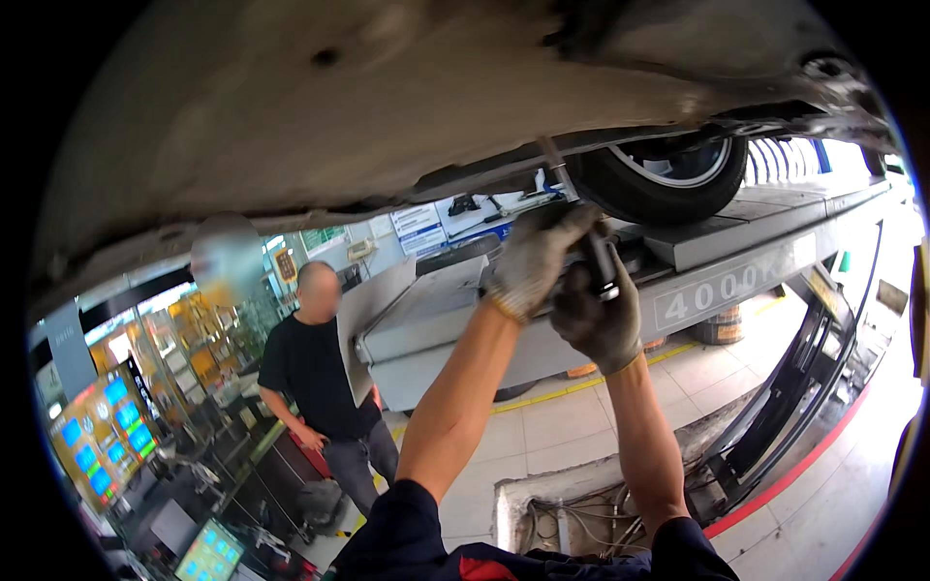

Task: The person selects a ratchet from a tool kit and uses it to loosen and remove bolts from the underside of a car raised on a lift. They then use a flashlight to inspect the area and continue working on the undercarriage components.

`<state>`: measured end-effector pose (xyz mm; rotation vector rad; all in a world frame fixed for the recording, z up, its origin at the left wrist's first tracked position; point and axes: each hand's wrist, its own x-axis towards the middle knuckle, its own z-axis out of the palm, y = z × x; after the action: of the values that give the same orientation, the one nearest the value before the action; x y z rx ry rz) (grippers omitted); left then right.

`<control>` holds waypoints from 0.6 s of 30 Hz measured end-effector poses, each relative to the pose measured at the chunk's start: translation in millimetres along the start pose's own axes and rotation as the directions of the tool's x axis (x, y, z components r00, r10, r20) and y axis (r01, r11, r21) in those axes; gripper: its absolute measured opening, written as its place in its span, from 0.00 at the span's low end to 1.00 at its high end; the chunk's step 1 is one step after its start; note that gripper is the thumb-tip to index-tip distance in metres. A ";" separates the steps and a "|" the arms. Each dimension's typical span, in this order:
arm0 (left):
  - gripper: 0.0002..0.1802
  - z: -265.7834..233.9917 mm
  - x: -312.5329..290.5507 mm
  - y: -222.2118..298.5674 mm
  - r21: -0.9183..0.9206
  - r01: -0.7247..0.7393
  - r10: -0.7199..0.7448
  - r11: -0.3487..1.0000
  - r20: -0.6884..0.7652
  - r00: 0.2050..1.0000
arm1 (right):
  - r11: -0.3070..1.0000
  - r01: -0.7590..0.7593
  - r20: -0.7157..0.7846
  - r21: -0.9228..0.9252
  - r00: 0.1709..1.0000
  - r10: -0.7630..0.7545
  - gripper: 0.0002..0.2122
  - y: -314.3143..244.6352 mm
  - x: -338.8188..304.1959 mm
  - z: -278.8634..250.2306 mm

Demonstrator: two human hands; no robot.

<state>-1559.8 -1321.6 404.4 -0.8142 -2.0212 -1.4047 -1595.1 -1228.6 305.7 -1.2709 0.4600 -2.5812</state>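
Nearest the camera, the broad grey-brown underside of a vehicle stretched over the top of the head view. Below it, two bare forearms rose from dark navy sleeves to hands in pale, soiled knit gloves. The left hand was wrapped around the upper part of a black handheld tool, its fingers curled in; the right hand was just below, fingers closed about the tool's body. The tool was between the two palms, partly hidden by them, and its slim silver metal shaft slanted up to the underside. Whether the tip was seated in anything could not be told.

Beyond were a black tyre on a silver rim and a long grey metal lift platform; a person in a black T-shirt stood to the left.

With the shaft tilted, the tip could have slipped if pushed off its axis, and the gloved left fingers, so near the shaft, could have been caught had it spun. A backward step could have met the cable-filled floor recess.
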 end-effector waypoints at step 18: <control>0.19 11.0 6.0 21.0 0.239 0.166 -0.126 0.957 -0.173 0.977 | 0.627 0.315 0.058 -0.712 0.917 -0.395 0.25 21.9 22.4 -21.0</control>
<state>-1549.4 -1304.5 418.3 -0.4381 -2.1159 -1.2119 -1623.9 -1252.7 301.7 -1.5734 1.5007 -2.9168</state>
